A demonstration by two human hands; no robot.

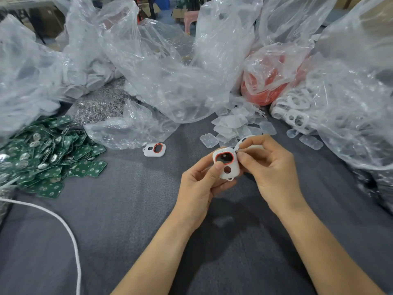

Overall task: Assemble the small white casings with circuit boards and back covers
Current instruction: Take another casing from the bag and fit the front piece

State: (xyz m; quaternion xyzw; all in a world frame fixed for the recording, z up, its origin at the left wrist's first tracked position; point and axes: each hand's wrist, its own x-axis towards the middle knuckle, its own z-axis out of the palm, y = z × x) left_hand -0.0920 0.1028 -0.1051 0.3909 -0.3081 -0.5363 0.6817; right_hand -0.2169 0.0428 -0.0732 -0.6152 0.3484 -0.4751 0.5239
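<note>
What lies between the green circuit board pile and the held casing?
Head view: one loose white casing with a red ring lies on grey cloth, left of the held casing.

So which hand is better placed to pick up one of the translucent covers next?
Probably the right hand: the translucent covers lie just beyond it, while the left hand grips the white casing, though it also pinches the casing's edge.

Casing [226, 165]: smooth white plastic, slight sheen, red rim. Table [138, 209]: matt grey cloth. Bags [159, 71]: glossy crinkled clear film. Circuit boards [46, 158], left: green, shiny metal discs. Covers [231, 126]: frosted translucent plastic.
</note>
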